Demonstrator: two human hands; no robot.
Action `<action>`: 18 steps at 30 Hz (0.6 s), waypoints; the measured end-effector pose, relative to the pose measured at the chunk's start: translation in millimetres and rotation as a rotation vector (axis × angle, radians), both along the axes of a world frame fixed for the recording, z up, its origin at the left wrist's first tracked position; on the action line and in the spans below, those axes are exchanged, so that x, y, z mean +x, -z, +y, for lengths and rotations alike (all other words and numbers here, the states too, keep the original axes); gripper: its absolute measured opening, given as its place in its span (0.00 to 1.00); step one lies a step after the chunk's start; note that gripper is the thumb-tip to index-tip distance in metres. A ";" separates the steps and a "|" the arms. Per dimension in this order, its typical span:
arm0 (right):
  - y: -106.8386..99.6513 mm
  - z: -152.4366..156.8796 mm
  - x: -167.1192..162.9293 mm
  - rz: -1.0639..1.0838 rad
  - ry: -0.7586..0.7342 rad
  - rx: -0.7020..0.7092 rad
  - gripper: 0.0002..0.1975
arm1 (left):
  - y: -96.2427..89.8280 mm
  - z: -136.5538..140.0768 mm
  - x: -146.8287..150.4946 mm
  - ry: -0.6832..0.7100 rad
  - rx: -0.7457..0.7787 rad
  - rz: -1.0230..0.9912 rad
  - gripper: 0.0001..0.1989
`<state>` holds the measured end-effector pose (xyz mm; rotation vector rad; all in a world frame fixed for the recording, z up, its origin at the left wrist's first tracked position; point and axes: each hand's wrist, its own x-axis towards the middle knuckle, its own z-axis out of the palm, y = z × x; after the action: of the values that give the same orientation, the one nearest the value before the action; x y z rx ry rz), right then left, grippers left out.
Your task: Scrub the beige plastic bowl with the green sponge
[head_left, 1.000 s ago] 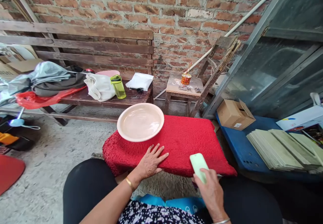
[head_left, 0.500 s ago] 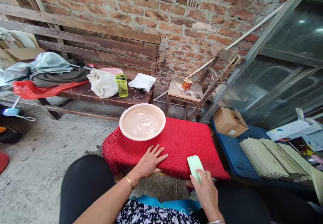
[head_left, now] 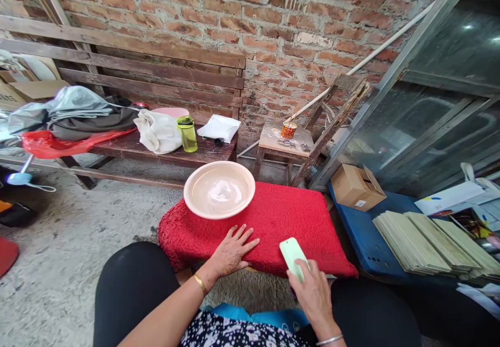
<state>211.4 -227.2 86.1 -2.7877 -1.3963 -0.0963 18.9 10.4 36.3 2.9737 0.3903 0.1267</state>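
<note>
While the left hand [head_left: 231, 253] lies flat on the red cloth [head_left: 291, 211], the right hand [head_left: 313, 290], grasping a green tool [head_left: 291, 254], has shifted leftward, suggesting a sideways stroke.

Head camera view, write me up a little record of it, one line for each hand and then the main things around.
Left hand: palm down, fingers spread, on red cloth
Right hand: holding pale green object by the cloth's near edge
Basin: on the cloth's left part, apparently holding clear liquid
Bench: green bottle, white cloth
Chair: patterned cup
Blue surface: cardboard box, stacked pale sheets
</note>
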 end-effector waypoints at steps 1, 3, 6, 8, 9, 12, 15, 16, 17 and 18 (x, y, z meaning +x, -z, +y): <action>1.4 -5.7 6.8 -0.027 0.020 -0.012 0.16 | 2.1 0.7 0.1 0.004 -0.002 -0.006 0.45; 0.8 -28.1 31.6 -0.079 0.172 -0.046 0.19 | 5.5 1.7 0.4 0.018 -0.008 -0.016 0.44; -4.1 -57.4 66.9 -0.121 0.390 -0.059 0.23 | 6.7 2.2 1.2 0.038 -0.013 -0.018 0.44; -5.4 -53.0 66.9 -0.136 0.350 -0.034 0.23 | 5.6 2.3 1.5 0.041 -0.012 -0.015 0.44; -4.8 -42.3 57.7 -0.140 0.284 -0.015 0.23 | 5.2 2.4 1.5 0.040 -0.011 -0.014 0.44; 0.9 8.1 9.1 -0.103 0.017 0.078 0.18 | 5.8 3.1 1.3 0.035 -0.004 -0.014 0.45; 7.6 43.1 -23.7 -0.053 -0.208 0.153 0.14 | 7.6 3.6 1.1 0.048 0.004 -0.013 0.47; 9.3 43.9 -23.2 -0.048 -0.235 0.162 0.13 | 7.2 3.5 0.9 0.050 0.006 -0.019 0.47; 10.6 38.8 -16.7 -0.051 -0.224 0.172 0.13 | 5.8 3.3 0.6 0.053 0.006 -0.031 0.46; 11.2 28.7 -5.0 -0.055 -0.178 0.178 0.13 | 3.3 3.1 0.1 0.058 0.000 -0.050 0.46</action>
<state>206.4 -198.5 74.9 -2.5254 -1.5565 -0.2801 19.0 13.5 33.0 2.9721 0.2973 0.1938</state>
